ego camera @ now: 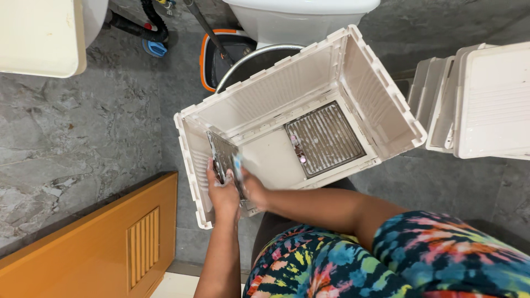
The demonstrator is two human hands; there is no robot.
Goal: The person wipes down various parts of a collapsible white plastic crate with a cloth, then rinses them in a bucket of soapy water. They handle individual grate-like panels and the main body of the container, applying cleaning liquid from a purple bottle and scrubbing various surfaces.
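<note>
Holding a grey slatted vent panel (221, 156) on edge inside a large white plastic housing (381, 105), the left hand (223, 193) wraps its fingers around the panel's lower edge. The right hand (253, 189) sits just beside the left, touching the same panel on its right face; a small pale-blue item, too blurred to identify, shows at its fingertips. The right fingers are curled, but the view does not show whether they grip the panel or only press against it.

The housing lies tilted with its open side toward the camera, ribbed walls visible all round. A second grey slatted panel (324, 138) lies flat in a recess on the housing's inner floor, well to the right of the hands.

To the right of the housing stand several white plastic covers (491, 99), stacked on edge against each other. Above the housing is a white toilet (298, 19), with an orange-rimmed bin (205, 60) near its base. An orange door (99, 248) with a louvred grille occupies the lower left, over a grey stone-pattern tile floor (83, 127)
</note>
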